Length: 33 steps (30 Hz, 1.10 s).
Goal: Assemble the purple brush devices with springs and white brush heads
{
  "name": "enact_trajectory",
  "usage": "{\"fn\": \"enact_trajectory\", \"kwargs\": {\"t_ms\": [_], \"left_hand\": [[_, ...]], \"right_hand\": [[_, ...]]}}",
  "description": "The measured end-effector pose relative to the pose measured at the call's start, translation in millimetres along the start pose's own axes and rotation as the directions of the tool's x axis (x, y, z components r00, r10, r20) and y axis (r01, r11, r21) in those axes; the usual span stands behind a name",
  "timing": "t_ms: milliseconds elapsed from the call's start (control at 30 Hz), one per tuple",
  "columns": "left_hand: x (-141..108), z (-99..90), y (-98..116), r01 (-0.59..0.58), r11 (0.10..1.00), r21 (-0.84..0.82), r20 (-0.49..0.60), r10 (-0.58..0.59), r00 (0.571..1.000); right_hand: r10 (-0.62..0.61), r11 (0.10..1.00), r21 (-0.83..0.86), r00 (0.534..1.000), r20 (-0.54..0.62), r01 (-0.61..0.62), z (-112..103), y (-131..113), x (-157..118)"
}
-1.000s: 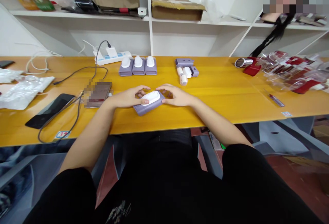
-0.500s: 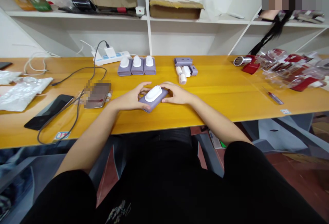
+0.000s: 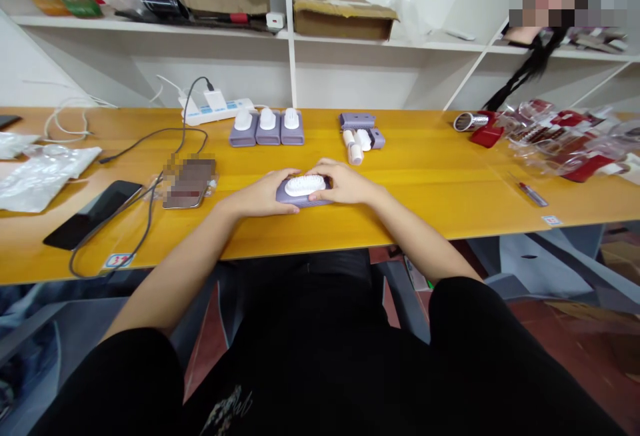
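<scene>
A purple block (image 3: 314, 202) with a white oval bristled piece (image 3: 303, 185) on top is held low over the front part of the yellow table (image 3: 425, 189). My left hand (image 3: 267, 194) grips its left end, thumb along the near side. Around its right end is my right hand (image 3: 345, 183), the thumb against the white piece. Behind them three purple blocks with white tops (image 3: 268, 128) stand in a row. Right of that row lie a purple piece (image 3: 357, 121) and several small white and purple parts (image 3: 355, 154).
On the left are a black phone (image 3: 93, 215), a dark pixelated item (image 3: 190, 184), cables and a power strip (image 3: 220, 111). Plastic-wrapped red items (image 3: 555, 133) and a pen (image 3: 533, 194) lie right. A cardboard box (image 3: 345, 17) sits on the shelf. Another person shows at upper right.
The purple block has turned from slanting to nearly level with the table edge. My right thumb has moved onto the white piece, and my left hand has shifted slightly right.
</scene>
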<state>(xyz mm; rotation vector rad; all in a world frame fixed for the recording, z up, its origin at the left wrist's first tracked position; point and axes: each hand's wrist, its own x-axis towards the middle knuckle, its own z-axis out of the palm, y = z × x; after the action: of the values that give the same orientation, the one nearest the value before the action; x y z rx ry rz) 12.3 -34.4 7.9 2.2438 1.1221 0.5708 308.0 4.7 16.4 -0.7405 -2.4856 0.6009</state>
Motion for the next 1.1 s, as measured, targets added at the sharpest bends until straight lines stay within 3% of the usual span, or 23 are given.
{"fn": "enact_trajectory", "kwargs": {"t_ms": [133, 333, 633, 767, 967, 1100], "left_hand": [[4, 7.3, 3, 0.074, 0.997, 0.015, 0.000, -0.074, 0.997], [5, 10.2, 4, 0.074, 0.997, 0.007, -0.017, -0.074, 0.997], [5, 15.2, 3, 0.087, 0.996, 0.005, -0.039, -0.087, 0.995], [6, 16.7, 4, 0.089, 0.996, 0.003, -0.053, -0.089, 0.995], [4, 16.0, 4, 0.075, 0.997, -0.028, -0.059, -0.076, 0.995], [4, 15.4, 1, 0.070, 0.997, -0.026, -0.060, -0.072, 0.996]], "right_hand": [[0.086, 0.994, -0.072, 0.996, 0.005, -0.085, -10, -7, -5], [0.140, 0.985, -0.099, 0.990, 0.011, -0.139, -22, -10, -13], [0.232, 0.962, 0.161, 0.972, -0.039, -0.223, -14, 8, -11], [0.202, 0.955, 0.228, 0.979, -0.024, -0.191, -9, 14, -8], [0.065, 0.996, 0.067, 0.998, -0.004, -0.064, -11, 5, -12], [0.043, 0.999, 0.031, 0.999, -0.003, -0.043, -11, -3, -11]]}}
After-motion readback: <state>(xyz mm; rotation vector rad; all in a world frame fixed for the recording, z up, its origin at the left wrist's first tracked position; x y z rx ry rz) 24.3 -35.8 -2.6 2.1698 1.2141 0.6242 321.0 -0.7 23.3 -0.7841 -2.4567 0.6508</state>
